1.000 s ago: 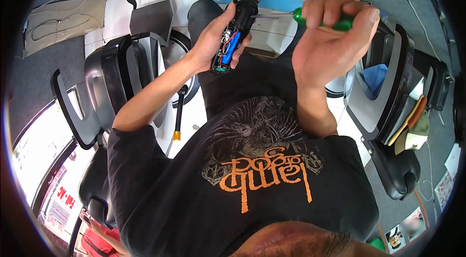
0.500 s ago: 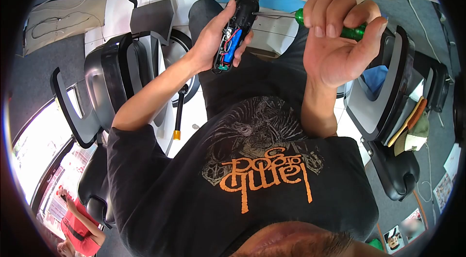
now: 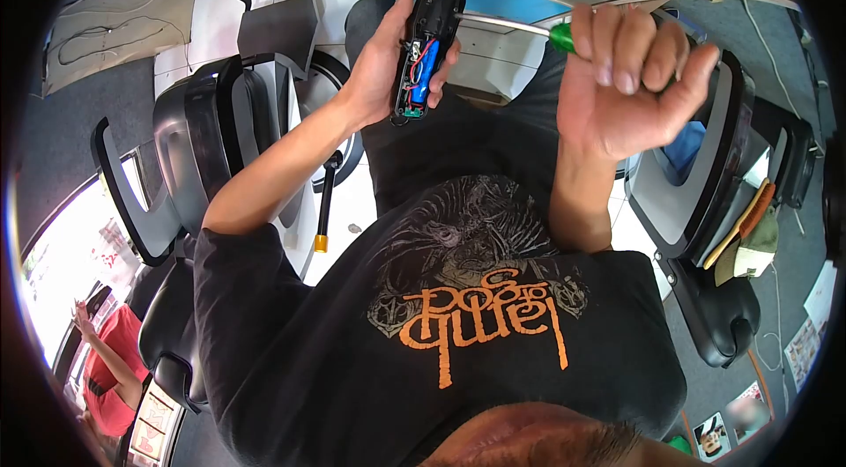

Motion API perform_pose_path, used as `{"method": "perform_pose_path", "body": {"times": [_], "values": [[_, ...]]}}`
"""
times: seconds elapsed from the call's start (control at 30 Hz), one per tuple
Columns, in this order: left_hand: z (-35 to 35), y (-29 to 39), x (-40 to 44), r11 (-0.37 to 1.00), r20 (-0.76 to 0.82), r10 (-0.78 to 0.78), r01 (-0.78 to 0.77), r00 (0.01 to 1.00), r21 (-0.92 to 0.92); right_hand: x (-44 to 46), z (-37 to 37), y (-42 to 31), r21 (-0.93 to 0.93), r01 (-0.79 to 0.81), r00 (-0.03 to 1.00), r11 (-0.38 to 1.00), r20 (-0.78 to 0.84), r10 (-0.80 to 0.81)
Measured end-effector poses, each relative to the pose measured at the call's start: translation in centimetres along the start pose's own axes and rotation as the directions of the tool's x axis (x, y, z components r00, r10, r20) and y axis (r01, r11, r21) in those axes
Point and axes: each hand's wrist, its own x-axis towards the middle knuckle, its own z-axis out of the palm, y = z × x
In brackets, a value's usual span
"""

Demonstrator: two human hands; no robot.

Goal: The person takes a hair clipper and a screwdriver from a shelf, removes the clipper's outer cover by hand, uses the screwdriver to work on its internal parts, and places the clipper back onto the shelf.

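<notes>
Black plastic clipper [image 3: 443, 2], prob. light and stiff but fragile at its bare wires [image 3: 412, 76], is clamped in the L hand [image 3: 374, 70], best held by its sides, w/ the R hand [image 3: 608, 110] apart, closed round a screwdriver [image 3: 561, 37].

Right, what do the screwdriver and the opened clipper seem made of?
The screwdriver handle looks like glossy green plastic, from its bright highlights. The screwdriver shaft seems smooth metal, likely steel, given its silvery shine. The clipper housing looks like dull black plastic, reflecting little; coated metal is possible.
</notes>
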Motion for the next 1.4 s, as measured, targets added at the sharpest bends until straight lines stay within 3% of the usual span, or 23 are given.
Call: {"method": "perform_pose_path", "body": {"times": [0.1,0.2,0.33,0.57,0.67,0.77,0.87,1.4], "values": [[-0.1,0.0,0.1,1.000,0.014,0.019,-0.019,1.000,0.011,-0.5,0.8,-0.6,0.107,0.020,1.000,0.994,-0.008,-0.019],[0.1,-0.2,0.0,0.999,-0.017,-0.012,0.013,1.000,0.039,-0.6,1.0,-0.4,0.137,-0.058,0.998,0.989,0.043,0.053],[0.4,-0.3,0.1,0.990,-0.021,-0.014,0.016,1.000,0.138,-1.5,1.5,0.3,0.104,-0.103,0.995,0.989,0.005,0.103],[0.6,-0.3,0.2,0.997,-0.051,0.010,-0.006,0.999,0.070,-1.7,1.6,0.2,0.000,-0.078,0.989,0.997,0.127,0.078],[0.7,-0.3,0.1,0.998,-0.046,0.014,-0.010,0.999,0.069,-1.8,1.7,0.4,0.042,-0.097,0.976,0.994,0.199,0.086],[0.3,-0.4,0.1,0.996,0.021,0.032,-0.033,0.999,0.082,-2.1,2.1,0.5,0.014,-0.116,0.974,0.993,0.199,0.111],[0.8,-0.3,0.1,0.997,-0.049,0.034,-0.031,0.998,0.066,-2.3,2.3,0.5,0.002,-0.123,0.975,0.992,0.188,0.121],[1.1,-0.2,0.0,0.995,-0.070,0.020,-0.013,0.997,0.100,-2.5,2.7,0.5,-0.022,-0.127,0.975,0.992,0.181,0.128]]}}
